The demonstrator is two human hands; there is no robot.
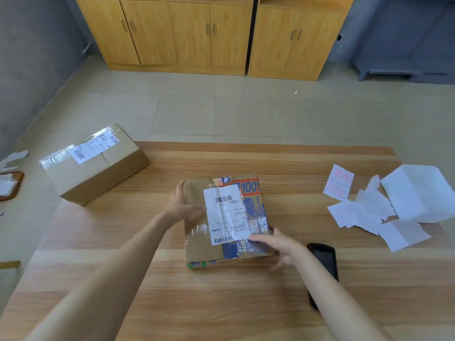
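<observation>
cardboard parcel [197, 247], taped, lay central on the desk [221, 303], judged light, stiff and tape-slick, best gripped by opposite edges; left hand [183, 205] touched its left edge, right hand [283, 244] its near corner, fingers straight.

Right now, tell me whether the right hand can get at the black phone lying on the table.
Probably yes. The black phone lies on the table just beside the right hand, which touches the parcel's near corner. Only that arm's own forearm crosses the phone's edge; nothing else is in the way.
</observation>
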